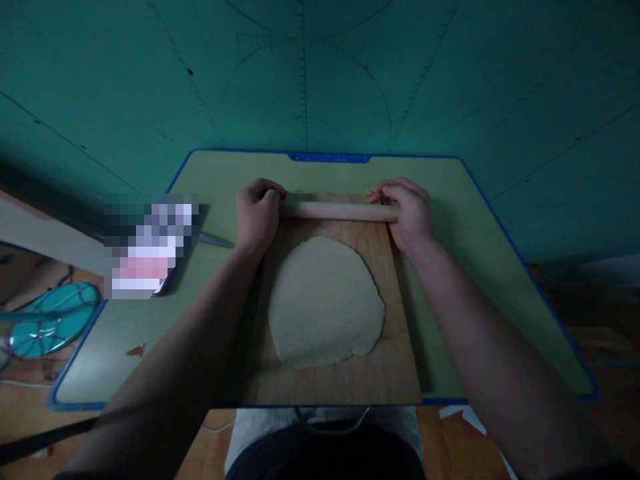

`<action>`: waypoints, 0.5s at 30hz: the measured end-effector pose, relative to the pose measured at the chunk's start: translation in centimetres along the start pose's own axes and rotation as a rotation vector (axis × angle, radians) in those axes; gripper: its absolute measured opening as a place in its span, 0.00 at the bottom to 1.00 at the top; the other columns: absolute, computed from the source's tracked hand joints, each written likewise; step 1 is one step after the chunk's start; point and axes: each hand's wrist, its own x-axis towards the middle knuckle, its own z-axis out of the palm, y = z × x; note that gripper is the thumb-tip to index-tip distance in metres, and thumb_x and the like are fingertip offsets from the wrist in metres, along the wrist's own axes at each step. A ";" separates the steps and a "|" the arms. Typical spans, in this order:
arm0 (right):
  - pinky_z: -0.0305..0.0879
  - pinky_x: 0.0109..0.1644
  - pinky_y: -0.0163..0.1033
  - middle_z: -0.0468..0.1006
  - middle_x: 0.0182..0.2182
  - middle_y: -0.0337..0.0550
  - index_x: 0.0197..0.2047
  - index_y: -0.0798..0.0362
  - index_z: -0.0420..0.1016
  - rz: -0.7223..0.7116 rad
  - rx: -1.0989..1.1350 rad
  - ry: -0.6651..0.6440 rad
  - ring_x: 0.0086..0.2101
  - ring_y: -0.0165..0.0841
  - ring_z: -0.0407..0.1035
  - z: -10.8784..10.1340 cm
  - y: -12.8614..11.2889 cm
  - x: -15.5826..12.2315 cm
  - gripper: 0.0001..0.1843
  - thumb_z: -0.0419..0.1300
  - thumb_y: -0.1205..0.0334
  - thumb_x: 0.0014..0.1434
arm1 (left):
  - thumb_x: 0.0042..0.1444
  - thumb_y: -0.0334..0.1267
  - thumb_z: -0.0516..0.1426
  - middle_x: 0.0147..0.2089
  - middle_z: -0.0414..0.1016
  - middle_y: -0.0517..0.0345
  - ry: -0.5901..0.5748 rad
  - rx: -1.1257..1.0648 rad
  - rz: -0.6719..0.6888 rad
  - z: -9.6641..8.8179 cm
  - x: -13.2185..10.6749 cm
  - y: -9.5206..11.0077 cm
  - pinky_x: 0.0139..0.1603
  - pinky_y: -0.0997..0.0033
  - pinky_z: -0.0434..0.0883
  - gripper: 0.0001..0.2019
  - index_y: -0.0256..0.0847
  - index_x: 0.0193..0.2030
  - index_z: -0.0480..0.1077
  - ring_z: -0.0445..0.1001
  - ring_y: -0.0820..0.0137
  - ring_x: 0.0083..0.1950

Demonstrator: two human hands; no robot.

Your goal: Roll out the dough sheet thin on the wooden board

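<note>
A pale wooden rolling pin (340, 211) lies crosswise over the far end of a wooden board (400, 367). My left hand (259, 212) is closed around its left end, and my right hand (409, 210) grips the right end, some of its fingers a little raised. Nearer to me on the board, a flat, roughly round sheet of dough (327, 303) is spread out with an uneven edge. The pin sits beyond the dough's far edge, apart from it.
The board rests on a light green table (480, 280) with a blue rim. Left of my left arm are a pixelated upright object (150, 253), a pointed metal blade (216, 240) and a small brown scrap (135, 350). A green wall stands behind; a turquoise round object (55, 320) is beside the table.
</note>
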 end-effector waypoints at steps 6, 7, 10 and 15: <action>0.68 0.44 0.42 0.73 0.23 0.35 0.25 0.49 0.70 0.005 0.001 0.006 0.30 0.32 0.71 0.1 -0.1 0.0 0.05 0.58 0.62 0.51 | 0.45 0.29 0.50 0.29 0.76 0.57 0.005 -0.003 -0.005 0.0 0.0 0.1 0.42 0.68 0.71 0.09 0.43 0.24 0.71 0.75 0.65 0.38; 0.68 0.43 0.42 0.73 0.23 0.35 0.25 0.49 0.70 0.004 0.010 0.009 0.30 0.32 0.71 0.1 -0.1 0.0 0.05 0.57 0.63 0.51 | 0.45 0.29 0.50 0.29 0.76 0.57 0.004 -0.005 -0.004 0.0 0.0 0.1 0.42 0.68 0.71 0.09 0.43 0.24 0.70 0.75 0.65 0.38; 0.68 0.42 0.41 0.73 0.23 0.35 0.25 0.49 0.71 0.001 0.030 0.013 0.29 0.32 0.71 0.1 -0.1 0.0 0.04 0.57 0.64 0.50 | 0.45 0.29 0.50 0.29 0.76 0.57 0.004 -0.007 -0.002 0.0 0.0 0.0 0.43 0.67 0.71 0.09 0.43 0.24 0.71 0.75 0.65 0.39; 0.68 0.41 0.40 0.71 0.21 0.33 0.25 0.49 0.71 0.027 -0.014 0.028 0.27 0.31 0.70 0.0 0.0 0.0 0.04 0.57 0.62 0.51 | 0.46 0.29 0.50 0.30 0.76 0.58 0.005 -0.031 0.017 0.1 0.1 -0.2 0.44 0.69 0.71 0.09 0.43 0.26 0.70 0.75 0.66 0.39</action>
